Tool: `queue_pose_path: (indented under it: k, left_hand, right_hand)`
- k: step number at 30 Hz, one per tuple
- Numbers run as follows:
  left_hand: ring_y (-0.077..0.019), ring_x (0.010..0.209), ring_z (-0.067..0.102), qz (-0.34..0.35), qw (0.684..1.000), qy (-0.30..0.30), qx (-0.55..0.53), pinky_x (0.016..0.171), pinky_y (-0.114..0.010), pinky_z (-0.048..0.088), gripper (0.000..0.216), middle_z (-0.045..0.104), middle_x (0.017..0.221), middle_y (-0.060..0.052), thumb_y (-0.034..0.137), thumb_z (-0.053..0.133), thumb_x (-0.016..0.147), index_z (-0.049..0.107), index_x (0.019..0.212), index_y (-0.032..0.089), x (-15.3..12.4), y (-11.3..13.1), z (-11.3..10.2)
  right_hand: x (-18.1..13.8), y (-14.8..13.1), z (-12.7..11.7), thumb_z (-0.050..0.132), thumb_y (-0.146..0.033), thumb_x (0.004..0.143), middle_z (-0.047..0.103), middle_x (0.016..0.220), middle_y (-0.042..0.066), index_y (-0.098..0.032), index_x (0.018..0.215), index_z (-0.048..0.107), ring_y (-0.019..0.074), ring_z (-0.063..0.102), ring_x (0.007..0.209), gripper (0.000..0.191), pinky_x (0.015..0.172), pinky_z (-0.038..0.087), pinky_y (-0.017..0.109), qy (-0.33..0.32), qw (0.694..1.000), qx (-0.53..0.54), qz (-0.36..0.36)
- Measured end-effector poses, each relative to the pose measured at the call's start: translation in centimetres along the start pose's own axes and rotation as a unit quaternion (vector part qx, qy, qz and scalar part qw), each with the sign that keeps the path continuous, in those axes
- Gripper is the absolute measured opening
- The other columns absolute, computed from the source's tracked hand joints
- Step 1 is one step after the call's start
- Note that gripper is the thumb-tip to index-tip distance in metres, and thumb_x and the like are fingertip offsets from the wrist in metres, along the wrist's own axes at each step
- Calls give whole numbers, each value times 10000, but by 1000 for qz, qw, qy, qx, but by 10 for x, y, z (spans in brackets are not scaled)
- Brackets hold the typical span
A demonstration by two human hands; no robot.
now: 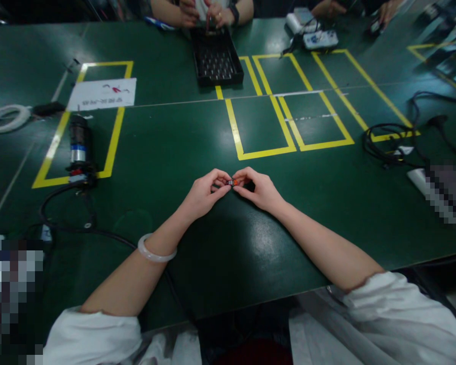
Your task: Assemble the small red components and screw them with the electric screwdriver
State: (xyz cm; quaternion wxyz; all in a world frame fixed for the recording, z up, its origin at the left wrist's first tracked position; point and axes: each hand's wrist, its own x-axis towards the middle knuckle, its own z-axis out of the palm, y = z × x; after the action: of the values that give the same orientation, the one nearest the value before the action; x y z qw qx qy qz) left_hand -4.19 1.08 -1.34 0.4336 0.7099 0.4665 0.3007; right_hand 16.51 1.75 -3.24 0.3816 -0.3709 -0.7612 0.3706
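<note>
Over the green table, in the middle of the head view, my two hands meet fingertip to fingertip. Between them is a small part (231, 182), dark and silvery with an orange-red end, too small to name. My left hand (210, 191) pinches its left end with thumb and fingers; a pale bangle circles that wrist. At the orange end, my right hand (259, 190) closes in a matching pinch. The fingertips hide much of the part.
Across the green table (167, 137), a person's hands hover over a black tray (220, 78) of small pieces. A black cylindrical tool (79, 142) with a cable lies left, near a paper sheet (102, 94) and tape roll (6, 119). Coiled black cables (383, 144) lie right.
</note>
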Motion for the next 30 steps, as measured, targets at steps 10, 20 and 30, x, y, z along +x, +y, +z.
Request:
queue_pose_path:
  k: [10,20,30]
  left_hand:
    - [-170,888,651,-10,1000,-9,-9,742,-265,507,308,688,998,-78,400,610,917,629,1077,138,0,-1,-1]
    - [-216,997,656,-31,999,4,8,833,-338,538,427,675,1105,-119,430,537,942,607,1238,131,5,0,-20]
    - [-383,1387,394,-166,837,225,470,1148,-562,331,722,454,1471,-222,393,652,854,417,1426,20,-33,-74,-191]
  right_hand:
    - [2,-2,-2,643,-209,875,680,907,26,-193,957,616,151,646,796,88,755,516,286,3,999,-37,-9]
    - [4,1,-3,647,-208,862,686,896,20,-182,953,627,139,639,761,97,754,510,288,13,1000,6,15]
    - [4,1,-4,645,-223,855,682,869,17,-184,947,619,140,624,749,103,762,511,298,2,999,24,26]
